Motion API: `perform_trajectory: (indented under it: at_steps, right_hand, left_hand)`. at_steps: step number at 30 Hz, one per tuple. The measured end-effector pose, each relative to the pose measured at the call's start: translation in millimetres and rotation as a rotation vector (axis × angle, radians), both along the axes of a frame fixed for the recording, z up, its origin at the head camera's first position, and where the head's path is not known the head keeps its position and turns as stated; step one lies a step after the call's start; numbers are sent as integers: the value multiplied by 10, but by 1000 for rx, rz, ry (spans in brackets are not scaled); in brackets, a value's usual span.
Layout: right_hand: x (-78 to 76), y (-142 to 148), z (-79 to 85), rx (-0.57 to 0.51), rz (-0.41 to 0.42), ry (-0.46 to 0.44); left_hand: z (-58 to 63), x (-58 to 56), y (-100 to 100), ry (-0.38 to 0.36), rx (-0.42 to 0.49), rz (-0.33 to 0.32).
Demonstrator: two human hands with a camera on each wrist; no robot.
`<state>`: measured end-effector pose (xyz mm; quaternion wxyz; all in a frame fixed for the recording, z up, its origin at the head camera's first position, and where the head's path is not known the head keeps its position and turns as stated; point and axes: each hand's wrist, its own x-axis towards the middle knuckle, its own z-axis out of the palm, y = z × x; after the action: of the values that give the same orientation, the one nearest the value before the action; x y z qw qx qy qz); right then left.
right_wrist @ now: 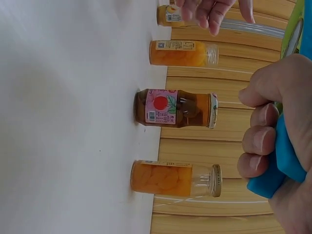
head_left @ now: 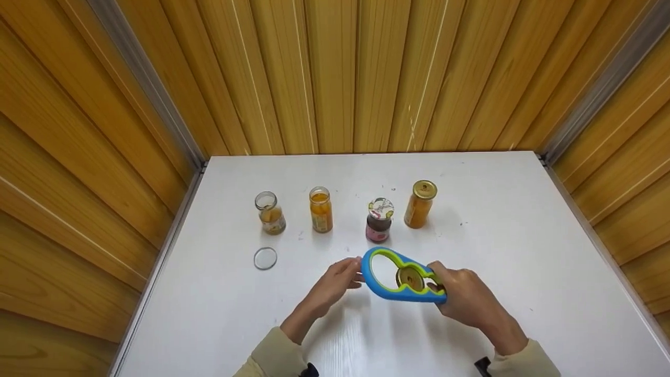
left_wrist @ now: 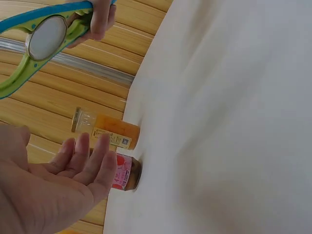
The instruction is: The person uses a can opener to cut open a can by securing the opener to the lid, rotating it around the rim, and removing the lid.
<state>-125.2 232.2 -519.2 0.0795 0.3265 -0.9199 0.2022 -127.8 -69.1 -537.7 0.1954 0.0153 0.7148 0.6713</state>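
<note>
My right hand [head_left: 466, 298] grips the handle end of a blue and green jar opener [head_left: 413, 297], held up over the table. A gold jar lid [head_left: 411, 278] sits within the opener's scalloped opening, its pale inner side facing the left wrist view. My left hand [head_left: 337, 283] is by the opener's wide end, overlapping its edge in the head view. In the left wrist view, its fingers are loosely bent with nothing in them. Just beyond the opener stands a dark jar [head_left: 378, 230] with a pink label and a patterned white lid.
On the white table [head_left: 220, 314], a gold-lidded jar of orange fruit [head_left: 419, 207] stands at right. Left of the dark jar are a lidless orange fruit jar [head_left: 321, 214] and a lidless, partly filled jar [head_left: 272, 217]. A loose round lid [head_left: 265, 258] lies in front. Wood-panelled walls surround the table.
</note>
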Motion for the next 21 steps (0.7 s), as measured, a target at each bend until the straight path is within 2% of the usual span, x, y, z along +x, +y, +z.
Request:
perform_trajectory:
  at_steps: [6,10,14,17,21]
  right_hand:
    - [-27,-76,-13,-10,24,-19]
    - [-20,-137,-32,-10,32,-43]
    - [-17,-178,-61,-14,58,-39]
    - [-26,-202,-80,-30,82,-27]
    - [-34,-242,-69,-27,95,-63]
  left_hand:
    - [71,31,65,-85,199,-52]
    - [53,63,63,-171,370,-74]
    - [15,109,24,-228,526,-122]
    - [0,133,-12,-248,602,-162]
    - [6,147,-36,-258,647,-202]
